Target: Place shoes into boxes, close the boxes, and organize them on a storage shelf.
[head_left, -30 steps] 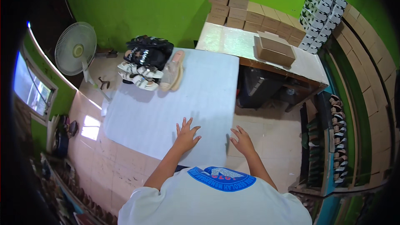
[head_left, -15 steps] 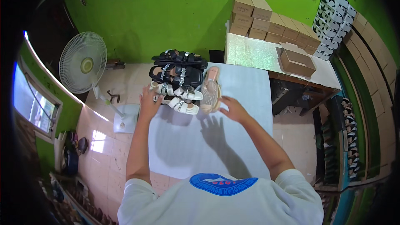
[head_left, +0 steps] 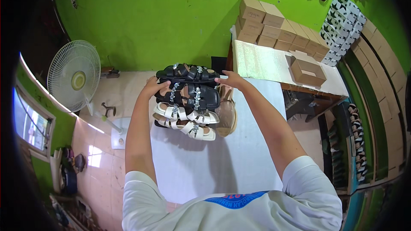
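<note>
On the white-covered table (head_left: 192, 171), strappy sandals with jewelled bands stand in rows. Farthest back is a black pair (head_left: 188, 73); nearer lie another black pair (head_left: 207, 97) and a white pair (head_left: 199, 131). My left hand (head_left: 155, 87) is closed round the left end of the farthest black sandals, its thumb on the near side. At their right end my right hand (head_left: 231, 80) grips in the same way, fingertips partly hidden. A beige sandal with a sheer, clear-looking upper (head_left: 227, 117) lies beside the rows, under my right forearm.
Brown cardboard boxes (head_left: 269, 21) are stacked on a side table (head_left: 252, 60) at the back right, with an open box (head_left: 307, 69) in front. Patterned boxes (head_left: 342, 30) rise beyond. A white pedestal fan (head_left: 75, 77) stands left. Shoe racks (head_left: 357, 141) line the right side.
Both my hands have moved away from me, from beside the white and beige sandals to the ends of the farthest black pair. The whole view has shifted slightly.
</note>
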`<state>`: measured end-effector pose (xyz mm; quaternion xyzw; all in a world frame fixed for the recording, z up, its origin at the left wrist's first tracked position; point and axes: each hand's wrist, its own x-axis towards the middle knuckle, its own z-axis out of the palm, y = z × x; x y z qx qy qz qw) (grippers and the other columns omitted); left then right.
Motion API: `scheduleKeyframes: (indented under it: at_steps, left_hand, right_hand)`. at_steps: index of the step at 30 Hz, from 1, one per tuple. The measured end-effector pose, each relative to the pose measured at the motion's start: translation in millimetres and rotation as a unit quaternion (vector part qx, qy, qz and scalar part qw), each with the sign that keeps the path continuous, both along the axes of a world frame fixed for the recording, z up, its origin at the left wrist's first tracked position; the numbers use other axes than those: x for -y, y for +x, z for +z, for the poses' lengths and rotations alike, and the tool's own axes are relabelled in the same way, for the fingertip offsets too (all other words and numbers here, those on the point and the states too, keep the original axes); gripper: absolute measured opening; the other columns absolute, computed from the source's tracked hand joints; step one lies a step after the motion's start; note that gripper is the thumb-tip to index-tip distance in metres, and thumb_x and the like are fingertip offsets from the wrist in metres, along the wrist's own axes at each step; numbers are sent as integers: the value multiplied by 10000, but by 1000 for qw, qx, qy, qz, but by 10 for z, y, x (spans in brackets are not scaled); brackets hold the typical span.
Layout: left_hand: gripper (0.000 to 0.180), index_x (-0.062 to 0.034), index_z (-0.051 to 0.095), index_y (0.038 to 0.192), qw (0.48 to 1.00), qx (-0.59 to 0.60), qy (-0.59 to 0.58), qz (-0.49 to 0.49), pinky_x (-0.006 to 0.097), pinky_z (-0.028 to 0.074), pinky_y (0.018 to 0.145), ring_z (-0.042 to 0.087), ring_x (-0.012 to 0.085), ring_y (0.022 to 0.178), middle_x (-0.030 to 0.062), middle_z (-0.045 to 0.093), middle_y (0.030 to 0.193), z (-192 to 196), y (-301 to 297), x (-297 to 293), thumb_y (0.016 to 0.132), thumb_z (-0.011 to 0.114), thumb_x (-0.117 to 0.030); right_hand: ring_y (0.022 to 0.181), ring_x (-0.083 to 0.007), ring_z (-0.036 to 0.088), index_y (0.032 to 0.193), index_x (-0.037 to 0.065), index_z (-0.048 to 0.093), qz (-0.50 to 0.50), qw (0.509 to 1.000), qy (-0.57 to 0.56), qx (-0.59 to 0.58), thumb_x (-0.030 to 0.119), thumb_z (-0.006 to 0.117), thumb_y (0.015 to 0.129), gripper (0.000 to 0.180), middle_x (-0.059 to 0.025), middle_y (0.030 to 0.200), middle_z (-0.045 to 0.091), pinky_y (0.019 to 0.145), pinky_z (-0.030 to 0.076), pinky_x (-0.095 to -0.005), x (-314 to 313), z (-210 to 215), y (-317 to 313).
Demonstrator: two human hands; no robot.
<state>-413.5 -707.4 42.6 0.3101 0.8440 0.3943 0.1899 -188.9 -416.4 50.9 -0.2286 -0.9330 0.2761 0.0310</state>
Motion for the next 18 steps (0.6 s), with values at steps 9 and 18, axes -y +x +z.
scheduleKeyframes:
  at_steps: [9,18]
  left_hand:
    - [654,1,534,1135,987,110,114,9,345,368,944,515,240,1070,140,578,1117,12,26,8,606,788,-289]
    - [822,5,488,1184,978,-85,192,14,349,285,1025,370,237,1222,123,428,1275,413,304,3,485,848,-235]
  right_hand:
    - [1207,-324,415,1281,57,448,2,970,-241,-9,565,702,638,858,-209,1284,448,997,327,-372,-16,-189,-126]
    - [1252,-314,325,1218,64,511,-1,963,-179,-201,395,838,501,855,-175,1348,315,1021,304,-408,5,-247,69]
